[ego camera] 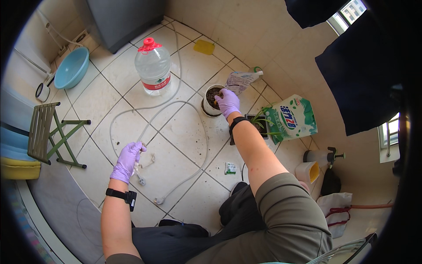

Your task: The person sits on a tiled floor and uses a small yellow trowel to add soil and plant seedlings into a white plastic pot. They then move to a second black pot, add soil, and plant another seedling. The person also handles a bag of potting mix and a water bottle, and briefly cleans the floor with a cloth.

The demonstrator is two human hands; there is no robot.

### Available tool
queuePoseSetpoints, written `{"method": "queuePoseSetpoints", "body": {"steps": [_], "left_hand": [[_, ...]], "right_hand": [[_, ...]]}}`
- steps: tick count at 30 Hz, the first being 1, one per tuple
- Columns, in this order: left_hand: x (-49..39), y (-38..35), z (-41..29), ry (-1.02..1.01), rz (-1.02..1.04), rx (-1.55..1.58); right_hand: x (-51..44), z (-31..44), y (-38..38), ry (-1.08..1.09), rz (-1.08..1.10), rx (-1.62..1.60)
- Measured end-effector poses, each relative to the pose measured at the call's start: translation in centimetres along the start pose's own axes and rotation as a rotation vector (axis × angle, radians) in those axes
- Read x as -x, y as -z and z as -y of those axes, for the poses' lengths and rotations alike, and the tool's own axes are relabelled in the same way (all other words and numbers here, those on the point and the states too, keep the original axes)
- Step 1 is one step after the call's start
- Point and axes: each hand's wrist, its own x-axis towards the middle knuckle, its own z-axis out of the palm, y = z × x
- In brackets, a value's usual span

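Observation:
My right hand (228, 102), in a purple glove, reaches into a white flowerpot (211, 110) of dark soil (211, 95). Its fingers close around a small yellow-orange thing (216, 103), mostly hidden. My left hand (127, 161), gloved likewise, is over the floor with its fingers drawn together and the tips dirty. Whether it holds anything is unclear. Below it a pale cord bundle (151, 160) and a grey plug (141, 180) show. Right of the pot, a green-leaved plant (258, 122) grows in a dark square planter (262, 132).
A large water bottle (153, 71) stands ahead. A grey power cable (207, 138) loops across the tiles. Detergent bag (293, 118), printed bag (239, 82) and spray bottle (319, 156) line the right wall. Folding stool (44, 132) and blue basin (72, 67) stand left. A sachet (230, 168) lies near my foot.

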Motion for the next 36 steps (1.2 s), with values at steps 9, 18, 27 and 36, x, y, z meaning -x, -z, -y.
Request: {"method": "queuePoseSetpoints", "body": {"steps": [9, 18, 27, 36], "left_hand": [[0.0, 0.0, 0.1, 0.010, 0.007, 0.024], [0.1, -0.6, -0.2, 0.015, -0.020, 0.029], [0.3, -0.5, 0.1, -0.010, -0.012, 0.035], [1.1, -0.2, -0.4, 0.029, -0.022, 0.008]], "right_hand": [[-0.3, 0.1, 0.6, -0.111, 0.041, -0.073], [-0.2, -0.3, -0.4, -0.065, -0.008, -0.049], [-0.8, -0.1, -0.3, -0.115, 0.017, -0.044], [-1.4, -0.1, -0.5, -0.157, 0.042, -0.018]]}}
